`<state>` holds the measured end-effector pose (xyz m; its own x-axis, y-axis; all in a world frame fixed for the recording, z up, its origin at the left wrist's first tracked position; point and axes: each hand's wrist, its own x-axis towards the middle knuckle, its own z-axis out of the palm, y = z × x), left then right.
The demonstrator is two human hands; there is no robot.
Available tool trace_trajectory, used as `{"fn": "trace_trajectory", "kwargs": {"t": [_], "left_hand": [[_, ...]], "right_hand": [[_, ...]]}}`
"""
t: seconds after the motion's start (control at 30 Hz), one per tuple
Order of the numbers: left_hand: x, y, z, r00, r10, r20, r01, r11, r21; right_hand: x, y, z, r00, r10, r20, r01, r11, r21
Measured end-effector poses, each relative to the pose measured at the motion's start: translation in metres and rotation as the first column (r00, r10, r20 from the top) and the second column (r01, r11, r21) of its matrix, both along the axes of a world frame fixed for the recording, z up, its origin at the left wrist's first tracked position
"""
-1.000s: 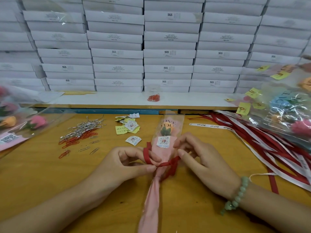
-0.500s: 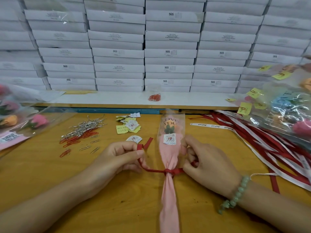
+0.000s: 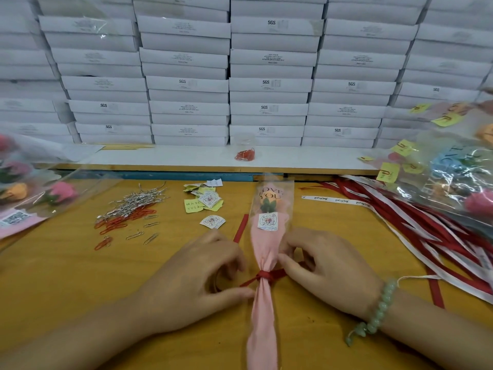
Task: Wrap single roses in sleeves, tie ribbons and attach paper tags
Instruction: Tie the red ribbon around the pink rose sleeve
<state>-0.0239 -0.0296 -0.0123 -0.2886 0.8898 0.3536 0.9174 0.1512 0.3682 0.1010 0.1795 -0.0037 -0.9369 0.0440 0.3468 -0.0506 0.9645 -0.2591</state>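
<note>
1. Wrapped rose (image 3: pixel 268 236) lies on the table (image 3: pixel 66 263), between both hands.
2. Left hand (image 3: pixel 197 279) and right hand (image 3: pixel 328 271) each pinch a red ribbon (image 3: pixel 266 276) end.
3. Pull evenly, so the knot sits snug.

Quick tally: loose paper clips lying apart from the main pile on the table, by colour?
Silver loose clips: 4
Red loose clips: 1
Total: 5
The heaped pile is too tangled to count.
</note>
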Motion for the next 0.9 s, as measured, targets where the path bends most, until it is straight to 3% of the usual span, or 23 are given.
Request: {"fn": "trace_trajectory", "kwargs": {"t": [0.2, 0.37, 0.43, 0.5, 0.63, 0.77, 0.9], "left_hand": [[-0.002, 0.001, -0.005, 0.997, 0.021, -0.070, -0.026, 0.997, -0.068], [0.000, 0.002, -0.004, 0.999, 0.024, -0.031, -0.026, 0.997, -0.078], [0.002, 0.003, -0.002, 0.998, 0.011, 0.069, -0.009, 0.999, -0.035], [0.004, 0.004, 0.000, 0.962, -0.025, 0.274, 0.011, 0.998, 0.054], [0.009, 0.006, 0.009, 0.789, -0.147, 0.597, 0.059, 0.985, 0.163], [0.013, 0.005, 0.013, 0.650, -0.220, 0.727, 0.089, 0.973, 0.215], [0.016, 0.007, 0.013, 0.609, -0.206, 0.766, 0.027, 0.971, 0.239]], "right_hand": [[-0.001, -0.002, 0.002, 0.996, 0.070, 0.059, -0.070, 0.998, -0.002], [0.001, -0.005, 0.002, 0.994, 0.091, 0.062, -0.091, 0.996, -0.015], [0.001, -0.004, 0.002, 0.993, 0.101, 0.066, -0.100, 0.995, -0.015], [0.000, -0.004, 0.002, 0.991, 0.113, 0.074, -0.113, 0.994, -0.006], [0.000, -0.003, 0.001, 0.988, 0.131, 0.083, -0.131, 0.991, -0.015], [-0.002, -0.003, 0.001, 0.984, 0.151, 0.095, -0.149, 0.988, -0.032], [-0.002, -0.002, -0.001, 0.982, 0.162, 0.096, -0.160, 0.987, -0.030]]}}
